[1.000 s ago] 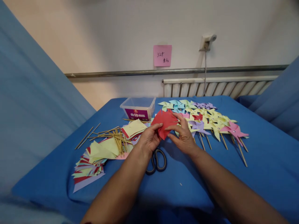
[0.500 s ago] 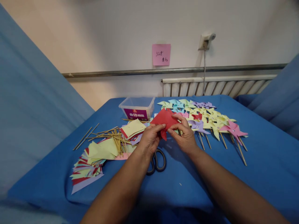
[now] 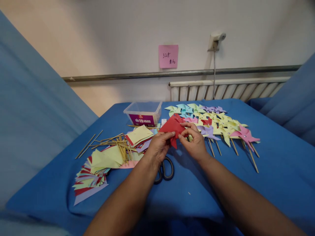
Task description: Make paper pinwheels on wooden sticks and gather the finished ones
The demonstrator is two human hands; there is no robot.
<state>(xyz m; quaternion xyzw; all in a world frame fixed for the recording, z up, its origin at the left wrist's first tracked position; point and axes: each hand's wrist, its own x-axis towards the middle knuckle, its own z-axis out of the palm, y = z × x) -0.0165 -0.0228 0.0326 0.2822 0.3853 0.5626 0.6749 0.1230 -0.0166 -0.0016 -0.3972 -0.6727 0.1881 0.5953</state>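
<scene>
Hands [image 3: 158, 147] [image 3: 195, 142] pinching red paper [image 3: 172, 126] above scissors [image 3: 164, 168], pinwheels [image 3: 221, 126] close right

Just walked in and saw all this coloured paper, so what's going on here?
A person holds a red paper piece between the left hand and right hand, above the blue cloth. Finished pinwheels lie to the right, cut paper and wooden sticks to the left, scissors underneath, a plastic box behind.
</scene>
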